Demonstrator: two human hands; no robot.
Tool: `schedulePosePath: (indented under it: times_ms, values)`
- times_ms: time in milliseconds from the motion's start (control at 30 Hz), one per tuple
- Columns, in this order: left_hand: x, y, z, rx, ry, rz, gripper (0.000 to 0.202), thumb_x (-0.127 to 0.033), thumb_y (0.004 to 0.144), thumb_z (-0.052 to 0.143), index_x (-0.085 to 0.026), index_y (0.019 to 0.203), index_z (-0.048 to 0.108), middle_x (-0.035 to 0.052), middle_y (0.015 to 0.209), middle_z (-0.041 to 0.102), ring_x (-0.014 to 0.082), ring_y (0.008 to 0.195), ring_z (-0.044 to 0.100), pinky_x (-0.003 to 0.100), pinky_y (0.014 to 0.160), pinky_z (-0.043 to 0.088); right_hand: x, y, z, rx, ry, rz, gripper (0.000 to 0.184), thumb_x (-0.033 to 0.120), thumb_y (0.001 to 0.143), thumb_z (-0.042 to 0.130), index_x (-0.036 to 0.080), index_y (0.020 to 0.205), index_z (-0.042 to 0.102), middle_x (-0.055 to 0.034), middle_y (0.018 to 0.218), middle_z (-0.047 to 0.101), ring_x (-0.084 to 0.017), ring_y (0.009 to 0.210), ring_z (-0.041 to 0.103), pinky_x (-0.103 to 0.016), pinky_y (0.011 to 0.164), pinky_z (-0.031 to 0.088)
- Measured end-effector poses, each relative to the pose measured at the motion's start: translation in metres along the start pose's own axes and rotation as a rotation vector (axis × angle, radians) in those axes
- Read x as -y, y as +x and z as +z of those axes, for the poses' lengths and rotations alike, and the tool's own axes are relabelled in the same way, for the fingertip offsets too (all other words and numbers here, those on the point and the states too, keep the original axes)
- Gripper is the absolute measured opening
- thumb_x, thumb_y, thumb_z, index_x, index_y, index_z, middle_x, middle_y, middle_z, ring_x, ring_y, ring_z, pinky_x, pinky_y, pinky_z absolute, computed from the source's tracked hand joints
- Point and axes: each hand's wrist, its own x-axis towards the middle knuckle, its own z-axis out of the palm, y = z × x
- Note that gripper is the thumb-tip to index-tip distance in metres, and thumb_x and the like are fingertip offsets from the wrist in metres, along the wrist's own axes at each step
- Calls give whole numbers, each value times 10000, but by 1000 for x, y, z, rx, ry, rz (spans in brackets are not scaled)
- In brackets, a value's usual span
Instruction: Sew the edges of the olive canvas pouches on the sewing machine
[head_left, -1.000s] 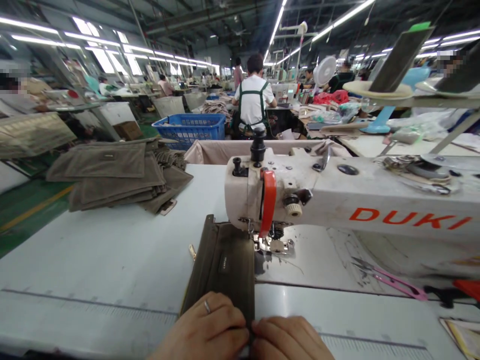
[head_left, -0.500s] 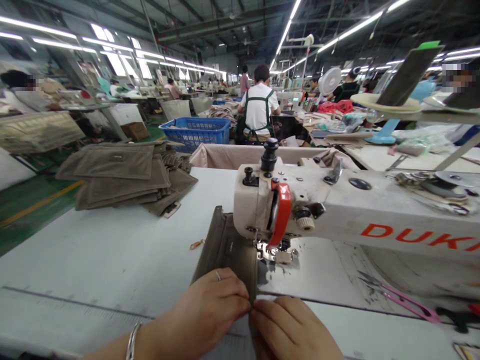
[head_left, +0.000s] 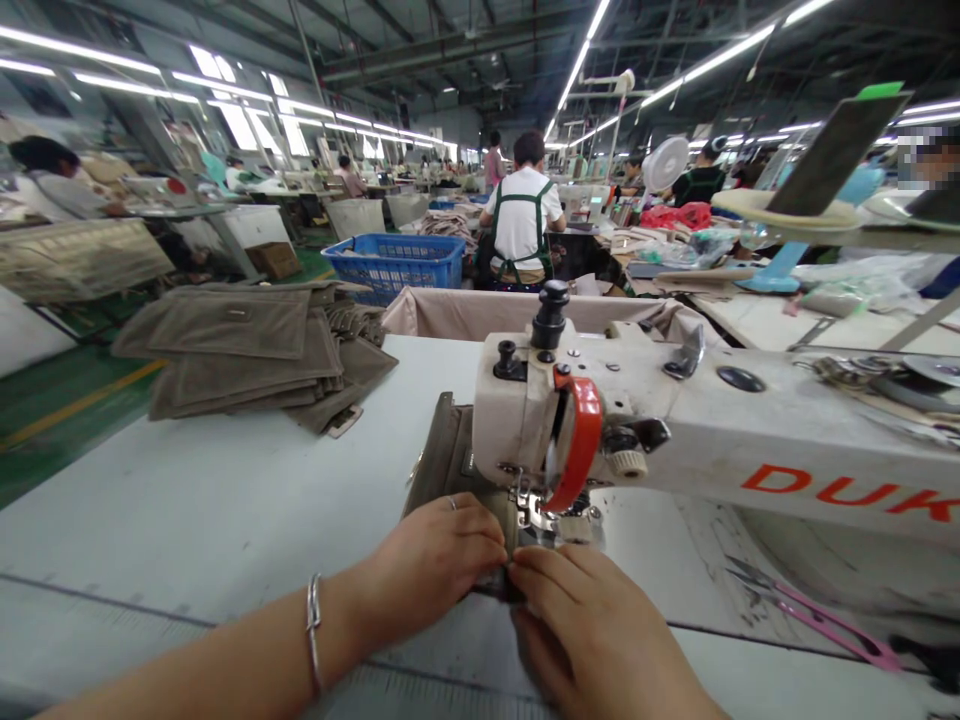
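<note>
An olive-brown fabric piece (head_left: 444,455) lies on the white table (head_left: 210,510) under the head of a white sewing machine (head_left: 675,430). My left hand (head_left: 427,565), with a ring and a wrist bangle, presses the near end of the fabric, fingers closed together on it. Beside it, my right hand (head_left: 592,625) pinches the same edge, just in front of the presser foot (head_left: 536,508). The fingertips of both hands meet at the seam. Most of the fabric's near part is hidden beneath my hands.
A stack of similar olive pieces (head_left: 247,345) sits at the far left of the table. Pink thread snips (head_left: 817,615) lie at the right. Behind are a fabric-lined bin (head_left: 480,310), a blue crate (head_left: 397,260) and a seated person in a white shirt (head_left: 521,215).
The fabric has fed away from me under the presser foot. Both hands followed it forward, up to the needle area. My view has shifted forward and a little left.
</note>
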Motion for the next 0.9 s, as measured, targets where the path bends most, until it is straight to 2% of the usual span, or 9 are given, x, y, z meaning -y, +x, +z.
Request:
schedulePosePath:
  times_ms: [133,300,400,533,733,900]
  values:
    - [10,6,-1,-6,42,-22,188,-175,954,495,-195,1020,670,17,1008,703,157,969,617,296,953,457,-5,8,-3,86,-4,77,320,138,826,537,220,1129,599,-26,1104,640,-242,960,573,-424,856,497]
    - [17,17,-6,-48,76,-32,149,-170,927,547,-199,939,692,5,973,715,151,934,637,263,925,476,-14,13,0,153,-38,159,363,183,853,516,206,1210,582,-74,1114,619,-267,1003,563,-445,869,499]
    - [22,22,-7,-57,90,-59,145,-157,913,564,-213,899,697,-10,937,722,152,926,648,264,935,474,-17,13,4,137,-48,190,388,195,858,518,202,1243,568,-89,1112,621,-276,1015,566,-453,878,498]
    - [30,26,-5,-85,117,-96,151,-166,907,563,-209,871,703,8,957,727,194,976,642,321,944,478,-18,12,8,105,-70,215,369,197,863,512,193,1225,585,-102,1052,631,-284,1003,576,-462,875,495]
    - [37,26,-1,-113,134,-136,156,-195,910,555,-199,896,711,31,953,727,218,1008,627,346,924,495,-17,14,8,84,-87,215,346,194,868,503,190,1198,609,-103,1029,636,-286,967,584,-461,841,502]
    - [35,29,-3,-83,114,-175,175,-191,915,539,-213,964,706,26,1001,722,226,1069,607,367,956,479,-14,17,6,98,-98,224,340,196,878,494,187,1197,610,-102,1008,631,-280,951,580,-456,830,495]
